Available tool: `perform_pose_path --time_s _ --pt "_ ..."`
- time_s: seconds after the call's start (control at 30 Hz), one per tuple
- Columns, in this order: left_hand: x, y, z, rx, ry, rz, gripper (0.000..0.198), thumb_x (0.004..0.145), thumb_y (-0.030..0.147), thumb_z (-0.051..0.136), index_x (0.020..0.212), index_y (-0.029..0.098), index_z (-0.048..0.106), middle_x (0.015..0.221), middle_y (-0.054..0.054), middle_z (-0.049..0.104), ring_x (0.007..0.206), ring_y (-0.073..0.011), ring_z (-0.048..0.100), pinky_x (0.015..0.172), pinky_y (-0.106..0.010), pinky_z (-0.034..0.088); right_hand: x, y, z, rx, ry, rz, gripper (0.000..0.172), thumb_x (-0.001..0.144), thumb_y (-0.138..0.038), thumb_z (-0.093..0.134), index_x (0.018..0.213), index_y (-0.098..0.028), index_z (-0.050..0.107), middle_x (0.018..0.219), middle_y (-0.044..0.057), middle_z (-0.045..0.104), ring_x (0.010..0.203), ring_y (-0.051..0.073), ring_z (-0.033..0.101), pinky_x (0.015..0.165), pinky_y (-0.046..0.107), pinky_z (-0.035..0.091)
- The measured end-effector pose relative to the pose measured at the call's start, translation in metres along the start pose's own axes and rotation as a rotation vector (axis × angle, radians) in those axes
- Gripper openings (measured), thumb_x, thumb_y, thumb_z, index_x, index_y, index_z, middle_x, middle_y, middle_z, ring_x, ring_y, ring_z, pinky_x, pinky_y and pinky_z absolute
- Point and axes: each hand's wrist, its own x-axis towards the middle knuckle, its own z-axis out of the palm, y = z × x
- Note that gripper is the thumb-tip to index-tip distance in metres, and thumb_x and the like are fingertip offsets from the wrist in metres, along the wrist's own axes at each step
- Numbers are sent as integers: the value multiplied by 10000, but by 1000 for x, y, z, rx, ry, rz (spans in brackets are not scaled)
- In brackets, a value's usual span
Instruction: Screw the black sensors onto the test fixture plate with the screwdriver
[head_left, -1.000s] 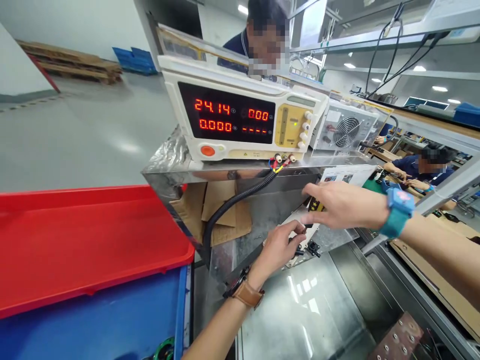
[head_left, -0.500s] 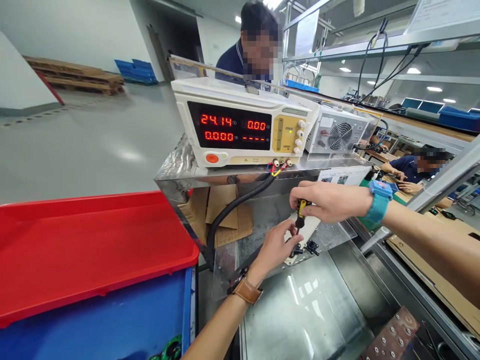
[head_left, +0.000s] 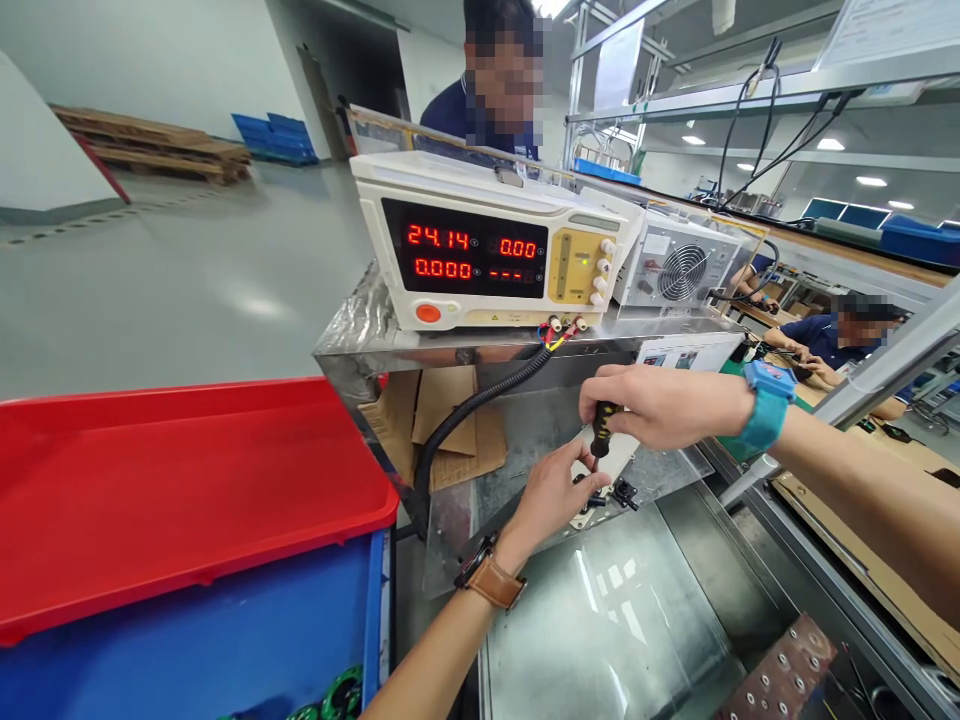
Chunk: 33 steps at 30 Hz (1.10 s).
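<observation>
My right hand [head_left: 637, 402] is wrapped round the handle of a black and yellow screwdriver [head_left: 602, 432], which points almost straight down. At the screwdriver's lower end, my left hand [head_left: 559, 490] has thumb and fingers drawn together around the shaft or a small part there; what they pinch is hidden. Beneath both hands lies a white plate [head_left: 616, 452], partly covered by them. A small black fitting [head_left: 624, 494] rests beside the left fingertips, and another dark part shows under the thumb.
A power supply [head_left: 480, 250] with red digits stands behind the hands, a black corrugated cable [head_left: 480, 400] hanging from its front. Left are a red tray [head_left: 172, 500] and a blue bin [head_left: 225, 620]. A drilled brown block [head_left: 784, 670] lies front right. A person [head_left: 480, 100] is behind the supply.
The screwdriver's handle has turned in my right hand, showing less yellow. Both hands keep nearly the same place. The view has shifted slightly, and the person behind the supply appears further left.
</observation>
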Motion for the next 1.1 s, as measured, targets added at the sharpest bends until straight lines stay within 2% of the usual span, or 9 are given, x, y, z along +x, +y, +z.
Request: perform_pose_path --time_s 0.13,0.3,0.47,0.57,0.67,0.73,0.83,0.9,1.1 --pt "0 -3 0 -112 -89 40 133 912 306 590 890 226 694 892 21 755 808 -159 658 732 -279 408 -1 -8 6 -94 59 186 382 1004 -449 498 1188 -119 561 1054 170 696 950 282 684 717 319 458" --pt "2 4 6 112 67 -64 200 781 318 768 716 209 614 788 34 730 753 -175 631 686 -286 357 2 -9 15 -189 161 354 599 988 -656 368 1029 -112 615 888 182 701 875 330 695 630 330 424" --pt "1 2 5 -22 -16 13 111 825 300 710 874 221 650 915 19 739 870 -177 653 757 -276 408 -3 8 9 -11 77 52 157 975 -240 538 1097 -174 612 1097 104 672 918 199 666 726 275 435" --pt "1 -3 5 -118 -97 33 138 915 280 575 918 224 701 945 7 760 865 -164 672 768 -273 430 -3 7 12 31 72 57 317 935 -284 617 1221 -162 555 1164 128 644 926 204 658 732 275 443" --pt "2 -3 7 8 2 -46 101 860 291 665 803 211 687 867 9 762 797 -173 664 728 -283 408 1 0 17 -89 190 307 508 968 -558 517 1165 -92 560 958 174 682 872 286 671 674 321 436" --pt "3 -1 8 99 54 -68 108 819 282 715 779 208 649 858 15 753 783 -176 646 713 -286 386 3 0 17 -124 222 358 476 999 -541 457 1091 -92 585 885 168 684 851 294 674 662 327 430" --pt "2 0 8 149 75 -92 179 778 308 758 779 209 609 852 19 733 772 -180 619 698 -289 370 0 7 11 -6 128 80 174 980 -258 540 1102 -146 593 1051 118 682 907 218 663 716 293 441" --pt "1 -2 8 72 48 -81 169 780 320 750 838 213 632 913 10 737 821 -186 632 717 -290 395 -2 9 9 71 71 -41 207 941 -174 575 1148 -172 582 1172 94 648 942 180 654 745 267 446" --pt "1 -6 13 6 -8 -26 120 882 289 617 812 210 673 836 8 741 754 -166 632 699 -286 393 2 -10 21 -160 221 344 582 1001 -626 367 1115 -94 575 926 185 681 857 314 686 614 330 414"
